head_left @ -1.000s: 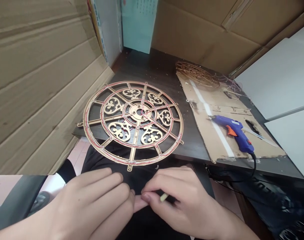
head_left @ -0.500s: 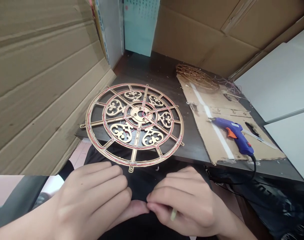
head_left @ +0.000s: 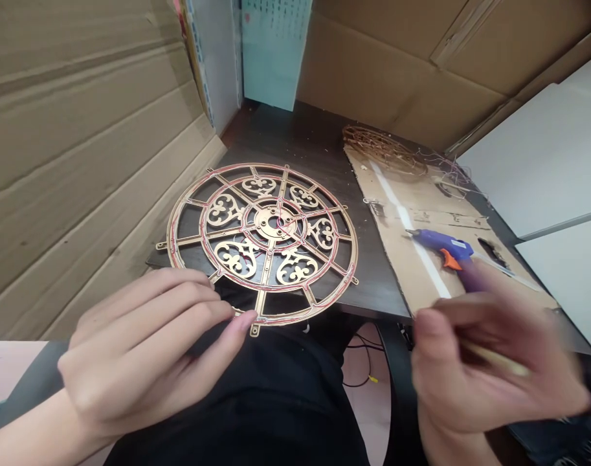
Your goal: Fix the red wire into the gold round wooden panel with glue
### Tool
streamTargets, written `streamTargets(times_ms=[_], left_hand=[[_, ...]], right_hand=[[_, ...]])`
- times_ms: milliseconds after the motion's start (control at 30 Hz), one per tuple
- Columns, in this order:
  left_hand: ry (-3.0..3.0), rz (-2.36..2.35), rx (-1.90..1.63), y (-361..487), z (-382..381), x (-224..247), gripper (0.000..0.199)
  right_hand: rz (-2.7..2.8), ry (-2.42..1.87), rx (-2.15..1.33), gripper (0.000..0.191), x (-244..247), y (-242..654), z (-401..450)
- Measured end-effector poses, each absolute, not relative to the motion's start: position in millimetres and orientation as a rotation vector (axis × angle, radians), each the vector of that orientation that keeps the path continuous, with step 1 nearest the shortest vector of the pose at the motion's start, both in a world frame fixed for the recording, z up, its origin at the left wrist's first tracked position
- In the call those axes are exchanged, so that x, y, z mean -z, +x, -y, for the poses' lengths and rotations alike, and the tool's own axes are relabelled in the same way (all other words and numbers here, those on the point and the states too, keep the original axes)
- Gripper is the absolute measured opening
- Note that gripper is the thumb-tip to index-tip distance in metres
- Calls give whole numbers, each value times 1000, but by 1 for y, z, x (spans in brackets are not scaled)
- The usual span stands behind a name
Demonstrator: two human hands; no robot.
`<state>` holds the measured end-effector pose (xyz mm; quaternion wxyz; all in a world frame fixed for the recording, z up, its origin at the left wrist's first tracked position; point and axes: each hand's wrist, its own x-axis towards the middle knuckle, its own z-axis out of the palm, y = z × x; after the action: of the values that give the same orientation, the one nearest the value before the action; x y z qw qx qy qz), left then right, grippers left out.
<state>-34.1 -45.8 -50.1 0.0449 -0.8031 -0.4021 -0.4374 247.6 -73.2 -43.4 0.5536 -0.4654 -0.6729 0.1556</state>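
Note:
A round gold openwork frame [head_left: 260, 301] with spokes, scrollwork and red wires along its rings lies over the table's front edge. My left hand [head_left: 154, 349] is at its near rim, thumb and fingertips closed on the edge beside a small tab. My right hand [head_left: 494, 362], smeared by motion, is off to the right with its fingers curled. A thin pale stick [head_left: 499, 359] pokes out of that hand; its kind does not show. Just beyond the right hand lies a blue glue gun [head_left: 438, 241] with an orange trigger, its handle partly hidden by the hand.
Under the glue gun is a cardboard sheet [head_left: 397, 259] with a white strip. A second brown round frame [head_left: 382, 145] with loose wires lies at its back end. Cardboard walls [head_left: 81, 162] enclose the dark table [head_left: 319, 142]. A cable [head_left: 358, 383] hangs below the table.
My hands, which were together in front of the frame, have parted. The left has come to the frame's rim; the right has swung right toward the glue gun with the pale stick.

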Motion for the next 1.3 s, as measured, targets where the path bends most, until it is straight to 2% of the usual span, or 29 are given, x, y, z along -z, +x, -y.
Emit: streamTargets(times_ms=[33,100,167,200,267,400,500,633,767,867,933,1300], left_hand=[[-2481,1187,1300,-35,44,52,13],[-2541,1099,1221,-36,40,56,6],[-2591,1036,1192,-35,37,60,20],[-2615,1063,1205,-35,36,62,18],[-2661,1149,1249,-33,36,65,2],[-2673,1171,1286,-32,37,65,15],[-2643,1130,1257,-34,39,63,27],[-2630,1218,1269,-36,42,60,29],[-2638,1193,1265,-37,38,63,8],[-2708,1065,1109,-38,30,67,45],[-2733,1028,1012,-38,26,69,55],[-2709,1017,1002,-37,23,75,57]], right_hand=[[1671,-1078,-245,43,45,245,73],[1862,-973,-230,23,48,237,69],[1938,-881,-399,17,50,232,66],[1896,-860,-496,20,51,231,65],[1730,-850,-672,28,52,231,64],[1396,-847,-747,51,53,236,60],[1296,-859,-742,57,56,238,54],[1279,-894,-736,53,63,239,46],[1521,-773,-709,49,66,243,42],[1616,-762,-680,37,66,247,39],[1605,-808,-658,29,65,249,38],[1513,-866,-821,28,63,249,39]])
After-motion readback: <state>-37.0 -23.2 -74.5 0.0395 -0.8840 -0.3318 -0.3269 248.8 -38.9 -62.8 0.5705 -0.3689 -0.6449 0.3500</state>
